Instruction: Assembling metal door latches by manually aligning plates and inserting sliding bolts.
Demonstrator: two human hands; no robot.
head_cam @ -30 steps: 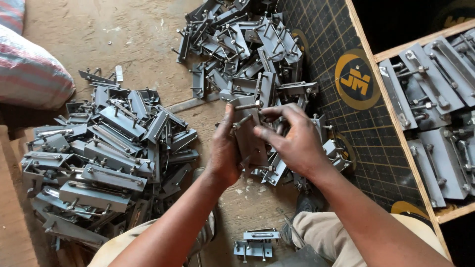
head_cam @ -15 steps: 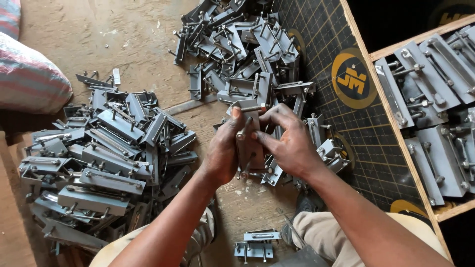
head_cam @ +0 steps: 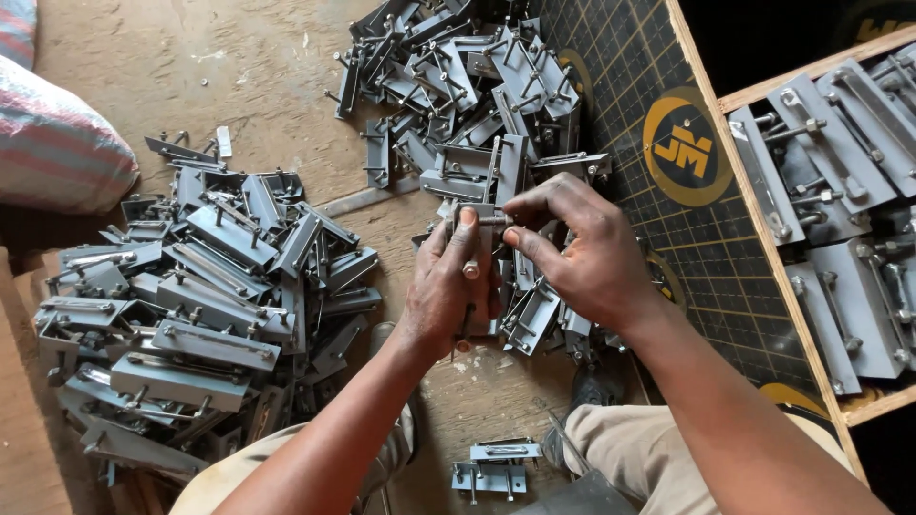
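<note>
Both forearms are bare, with no sleeves, watch or bracelet in view. The left hand [head_cam: 444,296] and right hand [head_cam: 582,253] wear no gloves or rings and carry dark grime on the fingers. Light khaki trousers [head_cam: 630,448] cover both legs.

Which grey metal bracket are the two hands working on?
Start between the two heaps of grey steel brackets, the left heap and the upper heap. At centre, the left hand and right hand hold one bracket. It alone is lifted upright off the floor.
</note>
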